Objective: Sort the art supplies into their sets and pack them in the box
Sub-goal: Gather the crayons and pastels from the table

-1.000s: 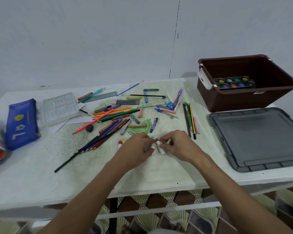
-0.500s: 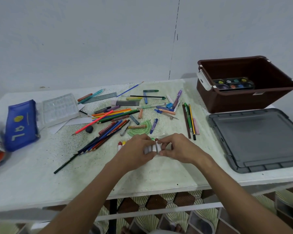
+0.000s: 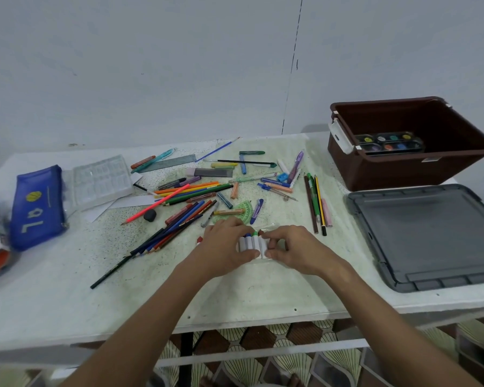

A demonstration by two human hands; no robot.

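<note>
A short row of white paper-wrapped crayons with coloured tips point(image 3: 251, 243) is held side by side between the left hand point(image 3: 224, 247) and the right hand point(image 3: 291, 248), just above the speckled white tabletop point(image 3: 249, 291); the fingers of both hands are curled in and pinched on the ends of the row, over what looks like a clear plastic sleeve, though this cannot be made out surely. Since the row is squeezed only from its two ends, it is judged that the middle sticks could buckle upward or roll out if the pressure is eased or made uneven, and the set would be scattered back among the loose supplies. Just beyond the hands, the fan of coloured pencils point(image 3: 176, 219) and the green plastic protractor point(image 3: 239, 212) lie close enough to be knocked. Farther right, the grey plastic lid point(image 3: 430, 236) lies flat, and the brown plastic box point(image 3: 403, 169), already holding a watercolour palette point(image 3: 389, 142), stands well apart, so a long carry is risked.
</note>
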